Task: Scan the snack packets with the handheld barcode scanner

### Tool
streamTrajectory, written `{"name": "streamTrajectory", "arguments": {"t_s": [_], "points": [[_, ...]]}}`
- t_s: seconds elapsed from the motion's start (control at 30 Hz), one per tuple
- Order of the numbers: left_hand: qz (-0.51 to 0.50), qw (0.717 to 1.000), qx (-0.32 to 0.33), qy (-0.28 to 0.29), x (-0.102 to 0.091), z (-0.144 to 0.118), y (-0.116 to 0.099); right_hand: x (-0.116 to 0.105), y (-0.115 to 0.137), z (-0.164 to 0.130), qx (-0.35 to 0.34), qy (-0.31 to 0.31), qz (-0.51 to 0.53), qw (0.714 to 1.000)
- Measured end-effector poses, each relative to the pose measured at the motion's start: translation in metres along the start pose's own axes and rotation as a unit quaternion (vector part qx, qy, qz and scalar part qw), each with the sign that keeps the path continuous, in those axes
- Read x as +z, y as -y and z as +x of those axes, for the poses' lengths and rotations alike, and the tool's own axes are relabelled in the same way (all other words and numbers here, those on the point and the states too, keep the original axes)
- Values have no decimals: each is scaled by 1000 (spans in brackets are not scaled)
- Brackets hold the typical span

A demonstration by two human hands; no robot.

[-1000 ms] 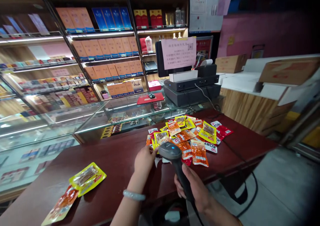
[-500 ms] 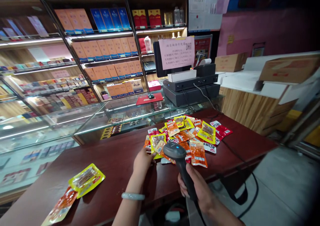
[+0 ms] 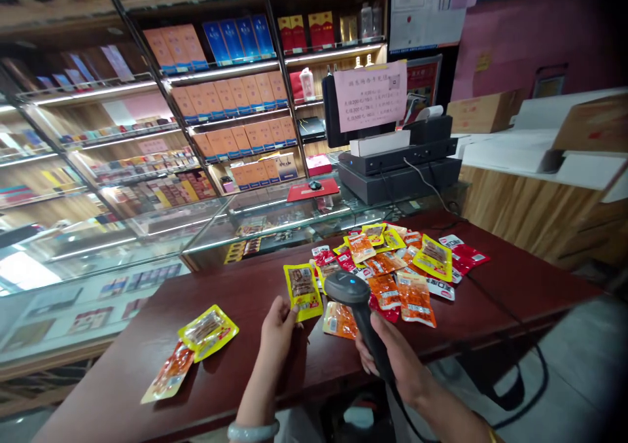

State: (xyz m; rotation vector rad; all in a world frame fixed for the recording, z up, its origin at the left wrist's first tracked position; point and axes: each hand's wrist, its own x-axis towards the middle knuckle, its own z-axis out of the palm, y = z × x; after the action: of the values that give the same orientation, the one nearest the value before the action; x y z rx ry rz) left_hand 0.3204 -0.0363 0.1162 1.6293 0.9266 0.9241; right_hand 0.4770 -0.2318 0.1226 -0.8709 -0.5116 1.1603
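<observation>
Between thumb and fingers, my left hand (image 3: 280,322) grips the lower left corner of a yellow snack packet (image 3: 302,292) with brown strips showing through its window. My right hand (image 3: 392,354) is wrapped round the handle of a black barcode scanner (image 3: 349,292), its head tilted toward that packet and a small blue light lit on top. Behind the scanner spreads a pile of orange, red and yellow snack packets (image 3: 383,263). Off to the left, another yellow packet (image 3: 209,332) overlaps an orange packet (image 3: 171,374) on the dark red table (image 3: 235,364).
Beyond the table stands a glass display counter (image 3: 255,224) with a red mouse pad (image 3: 309,191) and a black cash register (image 3: 400,175). Shelves of boxed goods (image 3: 230,103) line the wall. The scanner's cable (image 3: 409,417) hangs below my right hand.
My left hand has pulled a yellow packet leftward out of the pile and now holds it raised beside the scanner. The camera view has shifted left, while the right hand keeps its grip.
</observation>
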Motion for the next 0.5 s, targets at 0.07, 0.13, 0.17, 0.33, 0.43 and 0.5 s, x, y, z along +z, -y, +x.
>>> {"name": "streamTrajectory", "arguments": {"t_s": [0.07,0.13,0.17,0.33,0.43,0.5], "points": [[-29,999,8,-15,-9,-6,2,7,0,3,-8,13,-2,1000],[-52,998,8,-29,-19,-11,4,15,-1,6,-15,31,-3,999],[-62,997,8,-35,-23,-13,5,20,-1,9,-19,42,-4,999],[-86,995,20,-46,-41,-23,6,41,-4,17,-10,82,6,997],[-93,994,14,-53,-48,-26,7,50,-6,20,-4,84,2,996],[-99,993,6,-55,-52,-27,9,53,-8,21,-4,86,-6,996]]}}
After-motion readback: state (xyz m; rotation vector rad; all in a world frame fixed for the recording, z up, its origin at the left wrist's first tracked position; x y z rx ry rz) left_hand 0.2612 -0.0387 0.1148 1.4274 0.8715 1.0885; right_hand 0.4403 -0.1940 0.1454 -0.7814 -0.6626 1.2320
